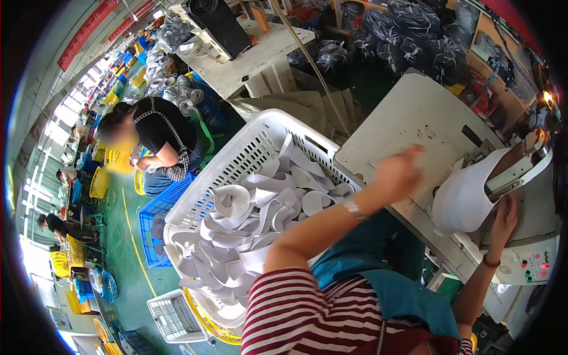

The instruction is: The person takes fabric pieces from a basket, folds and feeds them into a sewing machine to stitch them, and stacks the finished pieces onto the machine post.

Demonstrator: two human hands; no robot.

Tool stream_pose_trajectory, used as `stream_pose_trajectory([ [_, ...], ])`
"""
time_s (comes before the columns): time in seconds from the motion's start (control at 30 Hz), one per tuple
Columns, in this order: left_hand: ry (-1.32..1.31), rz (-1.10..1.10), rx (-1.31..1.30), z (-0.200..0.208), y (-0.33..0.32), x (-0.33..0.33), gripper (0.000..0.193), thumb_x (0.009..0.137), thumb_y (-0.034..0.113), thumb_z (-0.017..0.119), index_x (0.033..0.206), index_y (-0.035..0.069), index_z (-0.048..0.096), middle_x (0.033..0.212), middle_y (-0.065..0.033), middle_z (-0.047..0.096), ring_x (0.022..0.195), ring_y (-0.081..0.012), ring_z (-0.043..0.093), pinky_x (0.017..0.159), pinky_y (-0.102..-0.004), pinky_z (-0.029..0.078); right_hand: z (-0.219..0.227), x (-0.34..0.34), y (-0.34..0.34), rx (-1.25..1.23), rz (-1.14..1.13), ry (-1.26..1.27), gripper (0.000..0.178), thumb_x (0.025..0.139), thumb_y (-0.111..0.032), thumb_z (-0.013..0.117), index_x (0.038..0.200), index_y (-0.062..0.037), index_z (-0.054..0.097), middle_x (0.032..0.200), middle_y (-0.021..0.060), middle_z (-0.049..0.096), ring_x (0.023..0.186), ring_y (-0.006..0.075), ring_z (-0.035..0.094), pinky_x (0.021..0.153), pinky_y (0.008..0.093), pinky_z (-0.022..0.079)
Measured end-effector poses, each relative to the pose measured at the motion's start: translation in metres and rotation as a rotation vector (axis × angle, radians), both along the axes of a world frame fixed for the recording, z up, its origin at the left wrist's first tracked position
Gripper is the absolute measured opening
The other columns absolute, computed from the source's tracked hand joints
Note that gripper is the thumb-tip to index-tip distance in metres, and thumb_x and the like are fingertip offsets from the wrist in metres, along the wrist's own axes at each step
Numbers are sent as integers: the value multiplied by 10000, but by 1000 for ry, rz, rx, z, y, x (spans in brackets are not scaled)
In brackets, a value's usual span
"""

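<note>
A white, rounded, cup-like piece [467, 198] sits on the machine at the right, under its curved metal arm [520, 171]. My right hand [503, 223], with a dark red band at its wrist, is at the near right edge of this piece, its fingers closed on that edge. Over the pale worktable [414, 121] is my left hand [397, 176], a metal watch at its wrist. Motion smears its fingers, and nothing can be made out in them. Left of that forearm stands a large white slotted basket [204, 171], heaped with thin white curved pieces [260, 222].
The machine's panel [526, 266] carries lit indicators. Beyond the basket a person [163, 133] sits bent over beside a blue crate [155, 220]. A small white crate [174, 316] stands on the green floor. Black bags [408, 35] are piled behind the worktable.
</note>
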State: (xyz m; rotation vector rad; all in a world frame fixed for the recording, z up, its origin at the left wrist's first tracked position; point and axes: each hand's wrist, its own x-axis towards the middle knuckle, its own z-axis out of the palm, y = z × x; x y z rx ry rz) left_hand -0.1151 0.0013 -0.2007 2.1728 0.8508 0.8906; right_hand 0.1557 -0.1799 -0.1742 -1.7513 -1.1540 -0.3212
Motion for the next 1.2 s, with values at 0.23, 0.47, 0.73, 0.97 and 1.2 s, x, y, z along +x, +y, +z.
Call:
stream_pose_trajectory([
  [0.23,26,1329,314,-116,76,-318,592,616,35,671,1170,48,462,1057,-150,494,1064,-311,424,886,-403,374,-34,-46,-56,3,32,403,156,884,-88,512,1004,-12,576,795,-4,552,546,28,401,470,169,320],
  [0.47,349,1748,-524,-174,33,-424,765,603,307,657,1271,52,385,1274,-191,396,1190,-330,385,967,-382,361,-40,-62,-53,-5,-8,324,185,896,-105,491,1042,-17,563,637,-28,439,522,21,361,457,169,279],
  [0.73,478,1412,-129,-136,44,-400,184,678,194,614,790,51,642,797,-127,629,769,-298,602,721,-371,422,-37,-82,-70,-7,49,293,194,887,-60,472,1053,8,547,666,-14,447,525,28,370,464,168,304],
  [0.97,-10,812,331,-65,-11,-298,46,669,1,575,715,8,571,669,-95,510,568,-222,462,515,-325,350,-5,-135,-40,-68,295,108,147,771,34,535,909,14,582,747,75,559,566,105,483,515,221,388],
  [1.2,-138,108,621,46,-68,-180,265,570,73,626,826,4,620,798,-105,567,656,-228,550,571,-306,472,18,-203,29,-318,960,63,169,709,-16,625,872,-59,614,718,75,608,644,207,583,568,297,434],
])
